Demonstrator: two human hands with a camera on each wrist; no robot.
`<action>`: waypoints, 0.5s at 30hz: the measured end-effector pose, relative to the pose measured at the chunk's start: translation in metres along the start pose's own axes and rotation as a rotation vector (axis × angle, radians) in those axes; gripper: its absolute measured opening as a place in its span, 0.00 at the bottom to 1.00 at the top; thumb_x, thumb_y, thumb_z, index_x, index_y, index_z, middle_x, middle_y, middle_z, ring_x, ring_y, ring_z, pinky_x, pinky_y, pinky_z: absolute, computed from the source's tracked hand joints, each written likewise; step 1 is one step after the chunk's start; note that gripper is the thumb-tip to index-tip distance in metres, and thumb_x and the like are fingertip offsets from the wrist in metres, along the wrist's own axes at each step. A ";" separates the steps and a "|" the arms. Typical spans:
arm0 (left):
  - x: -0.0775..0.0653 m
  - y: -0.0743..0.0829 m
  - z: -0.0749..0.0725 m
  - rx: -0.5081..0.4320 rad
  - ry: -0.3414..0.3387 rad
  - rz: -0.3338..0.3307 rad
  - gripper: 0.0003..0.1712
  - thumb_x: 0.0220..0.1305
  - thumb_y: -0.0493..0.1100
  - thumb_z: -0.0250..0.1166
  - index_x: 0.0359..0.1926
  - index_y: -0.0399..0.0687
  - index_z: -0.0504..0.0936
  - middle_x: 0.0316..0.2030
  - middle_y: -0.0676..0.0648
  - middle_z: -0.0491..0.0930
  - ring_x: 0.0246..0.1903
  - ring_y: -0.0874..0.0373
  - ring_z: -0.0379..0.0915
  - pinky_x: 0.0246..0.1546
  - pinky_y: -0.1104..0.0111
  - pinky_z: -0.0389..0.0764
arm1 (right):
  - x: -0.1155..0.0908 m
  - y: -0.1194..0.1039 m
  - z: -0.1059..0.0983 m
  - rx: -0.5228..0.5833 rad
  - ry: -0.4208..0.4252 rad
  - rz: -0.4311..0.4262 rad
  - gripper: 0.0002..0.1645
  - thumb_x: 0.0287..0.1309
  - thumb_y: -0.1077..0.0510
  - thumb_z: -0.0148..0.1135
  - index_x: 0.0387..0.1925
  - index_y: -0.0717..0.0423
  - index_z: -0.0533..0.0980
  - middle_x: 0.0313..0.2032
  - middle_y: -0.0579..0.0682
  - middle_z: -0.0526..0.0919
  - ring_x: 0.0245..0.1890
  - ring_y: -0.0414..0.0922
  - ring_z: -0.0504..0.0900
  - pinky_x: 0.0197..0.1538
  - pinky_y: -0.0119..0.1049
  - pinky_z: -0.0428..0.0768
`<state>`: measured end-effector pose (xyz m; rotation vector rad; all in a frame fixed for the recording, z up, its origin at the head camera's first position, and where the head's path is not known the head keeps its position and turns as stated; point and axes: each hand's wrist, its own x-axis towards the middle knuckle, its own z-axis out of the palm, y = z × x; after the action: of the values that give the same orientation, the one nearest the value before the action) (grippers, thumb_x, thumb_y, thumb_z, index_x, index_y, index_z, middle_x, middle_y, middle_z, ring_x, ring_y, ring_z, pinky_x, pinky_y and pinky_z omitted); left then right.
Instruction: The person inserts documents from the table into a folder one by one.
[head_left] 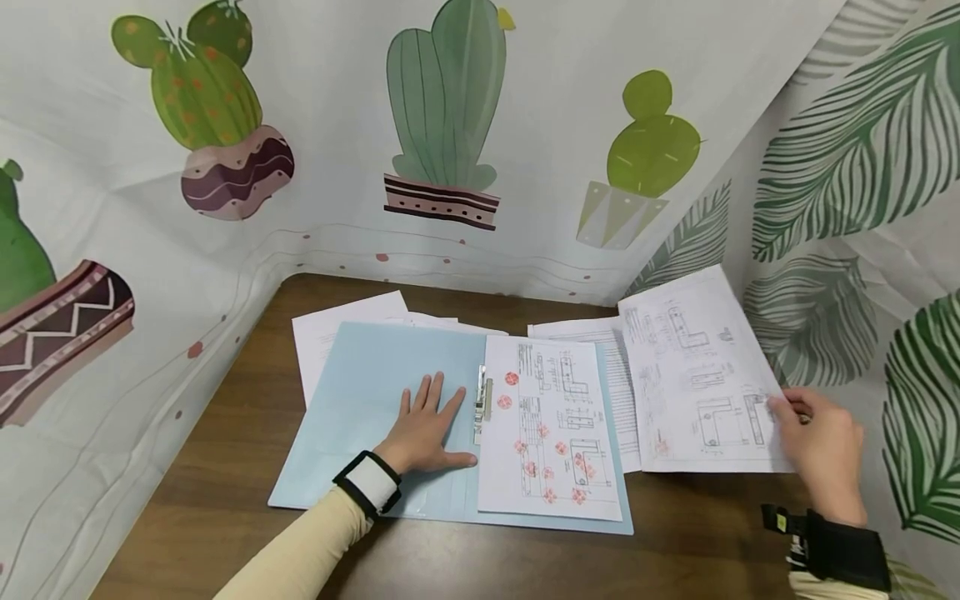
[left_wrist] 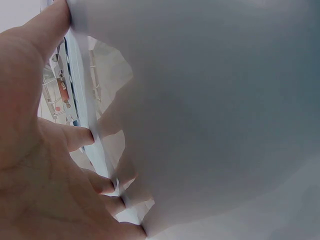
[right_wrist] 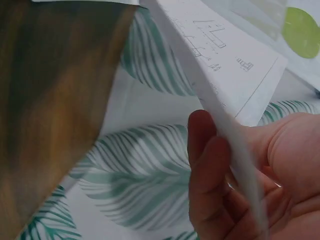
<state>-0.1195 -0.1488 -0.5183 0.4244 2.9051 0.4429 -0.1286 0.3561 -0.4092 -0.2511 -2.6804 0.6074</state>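
A light blue folder (head_left: 322, 450) lies spread on the table, its metal clip (head_left: 482, 404) along the spine. Over the folder's right half is a sheet of paper (head_left: 502, 475) printed with line drawings and dotted with red stamp marks. My left hand (head_left: 423, 433) rests on the folder's left inner cover with straight, spread fingers, the thumb near the spine. At the right, my right hand (head_left: 821, 442) pinches the edge of another drawing sheet (head_left: 697, 358) between thumb and fingers. That sheet is lifted at a tilt in the right wrist view, the fingers (right_wrist: 205, 170) curled behind it.
Loose white papers (head_left: 318, 337) stick out from under the folder's upper left. More printed sheets (head_left: 618, 367) lie between the folder and the held sheet. The brown table (head_left: 217, 433) is bordered by a cactus-print cloth (head_left: 330, 150) behind and a leaf-print cloth (head_left: 825, 200) on the right.
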 end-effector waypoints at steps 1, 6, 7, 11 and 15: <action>0.000 0.000 0.000 0.002 0.002 0.001 0.66 0.49 0.77 0.72 0.80 0.47 0.60 0.79 0.30 0.43 0.78 0.31 0.35 0.71 0.32 0.44 | 0.000 -0.001 -0.004 0.005 0.013 0.003 0.16 0.70 0.61 0.61 0.50 0.73 0.80 0.43 0.73 0.85 0.37 0.69 0.81 0.38 0.48 0.68; 0.000 0.001 -0.001 0.012 0.002 0.002 0.66 0.49 0.77 0.71 0.79 0.47 0.61 0.79 0.30 0.43 0.78 0.31 0.36 0.71 0.32 0.45 | -0.001 -0.003 -0.009 0.028 0.038 0.038 0.17 0.69 0.60 0.63 0.51 0.72 0.81 0.44 0.71 0.86 0.37 0.67 0.84 0.27 0.27 0.64; 0.000 0.001 -0.002 0.013 0.002 0.002 0.66 0.49 0.77 0.71 0.79 0.47 0.61 0.79 0.30 0.43 0.78 0.31 0.36 0.71 0.32 0.45 | -0.001 -0.003 -0.007 0.037 0.030 0.050 0.18 0.69 0.60 0.64 0.51 0.72 0.81 0.44 0.71 0.86 0.36 0.66 0.84 0.26 0.26 0.64; -0.001 0.001 -0.003 0.005 0.006 0.004 0.65 0.49 0.77 0.72 0.79 0.46 0.61 0.79 0.29 0.44 0.78 0.30 0.36 0.71 0.32 0.45 | -0.005 -0.004 0.005 0.063 -0.030 0.118 0.19 0.70 0.56 0.63 0.51 0.70 0.82 0.44 0.69 0.86 0.31 0.54 0.83 0.25 0.26 0.66; 0.000 0.001 -0.002 0.006 -0.001 0.002 0.66 0.50 0.77 0.72 0.79 0.47 0.60 0.79 0.30 0.43 0.78 0.31 0.35 0.71 0.32 0.44 | -0.011 -0.007 0.021 0.106 -0.092 0.147 0.21 0.71 0.55 0.63 0.52 0.70 0.81 0.43 0.69 0.86 0.26 0.44 0.79 0.23 0.27 0.69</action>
<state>-0.1199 -0.1487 -0.5167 0.4277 2.9063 0.4347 -0.1277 0.3386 -0.4273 -0.4033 -2.7229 0.8223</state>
